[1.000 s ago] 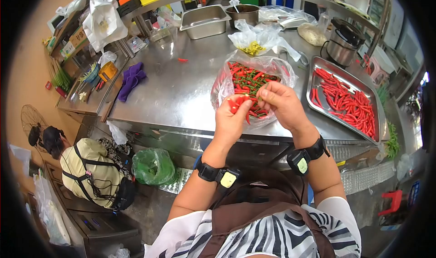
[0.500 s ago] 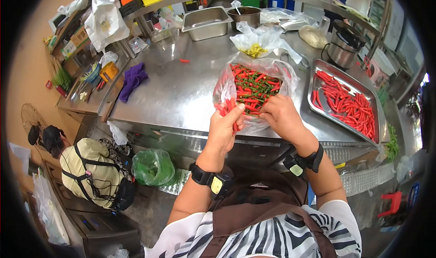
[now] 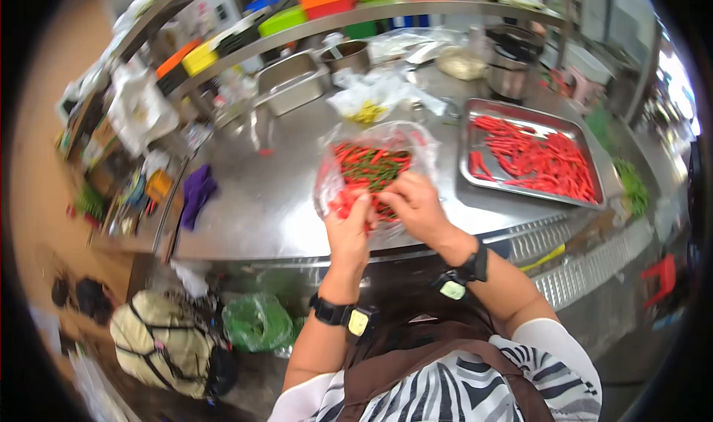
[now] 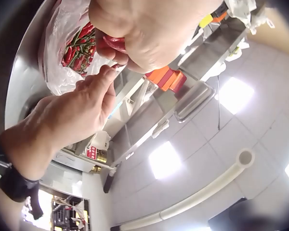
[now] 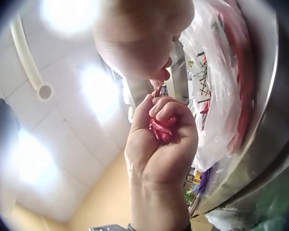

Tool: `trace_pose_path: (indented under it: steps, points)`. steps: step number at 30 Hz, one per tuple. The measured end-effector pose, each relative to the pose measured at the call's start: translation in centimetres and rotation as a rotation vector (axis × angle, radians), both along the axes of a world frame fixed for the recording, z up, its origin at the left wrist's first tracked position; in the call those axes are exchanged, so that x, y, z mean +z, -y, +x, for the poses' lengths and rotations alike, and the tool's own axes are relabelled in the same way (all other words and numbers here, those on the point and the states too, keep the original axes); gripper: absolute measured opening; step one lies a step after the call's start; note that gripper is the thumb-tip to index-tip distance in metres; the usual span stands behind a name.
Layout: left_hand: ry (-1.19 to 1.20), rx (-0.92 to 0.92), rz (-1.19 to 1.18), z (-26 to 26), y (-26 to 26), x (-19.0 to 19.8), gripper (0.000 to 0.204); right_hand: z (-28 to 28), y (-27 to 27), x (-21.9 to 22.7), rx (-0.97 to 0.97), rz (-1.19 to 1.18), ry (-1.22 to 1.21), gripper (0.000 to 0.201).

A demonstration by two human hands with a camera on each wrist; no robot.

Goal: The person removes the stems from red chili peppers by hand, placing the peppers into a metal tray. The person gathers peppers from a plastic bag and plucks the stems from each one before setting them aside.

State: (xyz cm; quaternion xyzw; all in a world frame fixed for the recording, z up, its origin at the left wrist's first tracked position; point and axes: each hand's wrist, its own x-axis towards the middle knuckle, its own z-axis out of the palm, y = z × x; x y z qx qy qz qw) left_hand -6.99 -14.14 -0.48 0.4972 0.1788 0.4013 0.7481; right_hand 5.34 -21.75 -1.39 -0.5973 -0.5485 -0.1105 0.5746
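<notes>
Red chillies with green stems (image 3: pixel 371 166) fill a clear plastic bag (image 3: pixel 425 149) on the steel counter. Over the bag's near edge, my left hand (image 3: pixel 347 233) holds several red chillies, which show in its curled palm in the right wrist view (image 5: pixel 163 129). My right hand (image 3: pixel 420 208) is beside it, thumb and forefinger pinched together at the tip of a chilli that the left fingers hold, as the left wrist view shows (image 4: pixel 119 66). To the right, a steel tray (image 3: pixel 469 171) holds many red chillies without visible stems (image 3: pixel 546 162).
A purple cloth (image 3: pixel 197 193) lies at the left of the counter. Behind the bag are a white bag with yellow-green bits (image 3: pixel 368 112), a deep steel pan (image 3: pixel 293 88) and a pot (image 3: pixel 512 69). A green-lined bin (image 3: pixel 256 322) and a crouching person (image 3: pixel 160 344) are below, left.
The head view has turned, shifting the bag and tray left in it. My right hand has come from the bag's right side back to the left hand's fingertips.
</notes>
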Motion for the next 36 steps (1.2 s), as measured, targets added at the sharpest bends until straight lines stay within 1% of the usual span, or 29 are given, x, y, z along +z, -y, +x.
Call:
trace_pose_path:
  steps: [1, 2, 5, 6, 7, 8, 9, 11, 12, 13, 14, 15, 17, 18, 19, 21, 23, 24, 26, 27, 29, 30, 31, 33, 34, 35, 36]
  points:
    - [-0.022, 0.086, 0.088, 0.5, 0.1, -0.4, 0.008, -0.1, -0.3, -0.3, 0.015, -0.011, -0.155, 0.019]
    - [-0.015, 0.112, 0.124, 0.7, 0.2, -0.5, 0.008, -0.4, -0.5, -0.6, 0.007, -0.040, -0.280, 0.020]
    - [0.010, 0.198, 0.041, 1.5, 0.8, -0.4, 0.004, -0.9, -1.1, -1.1, -0.026, -0.061, -0.524, 0.022]
    - [0.040, 0.207, 0.038, 1.7, 0.8, -0.3, 0.005, -0.6, -1.1, -1.1, -0.047, -0.043, -0.538, 0.022]
    - [0.071, 0.218, 0.035, 1.6, 0.8, -0.2, 0.005, -0.3, -1.0, -1.0, -0.098, 0.034, -0.558, 0.019]
    - [0.075, 0.187, 0.026, 1.3, 0.4, -0.1, 0.007, 0.1, -0.9, -1.0, -0.149, 0.111, -0.577, 0.016]
    - [0.095, 0.148, -0.026, 1.2, -0.1, 0.0, 0.008, 0.3, -0.6, -1.0, -0.165, 0.127, -0.589, 0.016]
    - [0.194, 0.019, -0.247, 1.7, -1.0, 0.5, 0.008, 0.5, 0.5, -0.9, -0.253, 0.201, -0.102, 0.010]
    - [0.184, 0.003, -0.244, 2.2, -1.0, 1.0, 0.008, 0.4, 1.1, -0.9, -0.248, 0.199, -0.021, 0.007]
    - [0.184, -0.079, -0.325, 2.9, -0.9, 1.8, 0.007, 0.2, 1.9, -1.0, -0.264, 0.206, -0.024, 0.007]
    - [0.185, -0.160, -0.402, 3.8, -0.6, 2.6, 0.008, 0.0, 2.7, -1.1, -0.253, 0.229, 0.052, 0.006]
    - [0.182, -0.173, -0.390, 4.9, -0.2, 3.3, 0.008, -0.2, 3.5, -1.1, -0.242, 0.253, 0.129, 0.007]
    - [0.195, -0.287, -0.405, 7.3, 0.8, 4.8, 0.011, -0.1, 5.9, -1.3, -0.242, 0.275, 0.135, 0.010]
    - [0.192, -0.376, -0.400, 8.8, 1.3, 5.4, 0.011, 0.1, 7.3, -1.5, -0.237, 0.267, 0.143, 0.012]
    - [0.188, -0.384, -0.397, 10.5, 1.6, 5.4, 0.011, 0.3, 8.9, -1.6, -0.231, 0.256, 0.151, 0.015]
    - [0.033, -0.483, -0.251, 14.6, 1.9, 4.9, 0.024, 1.1, 12.1, -1.5, -0.276, 0.262, 0.147, 0.016]
    - [-0.102, -0.375, -0.202, 18.8, 5.3, 5.4, 0.045, 1.8, 15.1, -1.4, -0.336, 0.226, 0.146, 0.014]
    - [-0.106, -0.372, -0.205, 20.7, 5.0, 4.8, 0.045, 2.2, 16.4, -1.5, -0.354, 0.203, 0.153, 0.013]
    - [-0.207, -0.737, -0.206, 24.0, 3.4, 2.3, 0.074, 2.9, 18.5, -1.6, -0.374, 0.188, 0.149, 0.014]
    - [-0.207, -0.733, -0.208, 24.7, 4.2, 2.0, 0.074, 3.4, 19.4, -1.7, -0.398, 0.175, 0.150, 0.015]
    - [-0.322, -0.417, -0.094, 25.7, 6.2, 0.8, 0.093, 4.1, 20.3, -2.5, -0.397, 0.149, 0.125, 0.014]
    - [-0.322, -0.467, -0.050, 24.6, 7.3, 1.9, 0.087, 4.4, 20.4, -3.0, -0.385, 0.140, 0.099, 0.013]
    - [-0.329, -0.463, -0.053, 23.8, 7.6, 2.1, 0.087, 4.6, 20.4, -3.4, -0.375, 0.131, 0.075, 0.012]
    - [-0.199, -0.553, 0.253, 22.0, 7.3, 2.3, 0.077, 4.9, 20.1, -3.5, -0.334, 0.113, 0.057, 0.011]
    - [-0.130, -0.564, 0.199, 21.1, 7.0, 2.6, 0.066, 4.9, 19.6, -3.4, -0.294, 0.100, 0.045, 0.010]
    - [-0.135, -0.560, 0.194, 20.2, 6.5, 2.8, 0.066, 5.1, 18.9, -3.3, -0.290, 0.096, 0.039, 0.010]
    - [-0.083, -0.565, 0.150, 19.2, 5.9, 3.1, 0.061, 5.3, 18.0, -3.0, -0.284, 0.123, 0.069, 0.011]
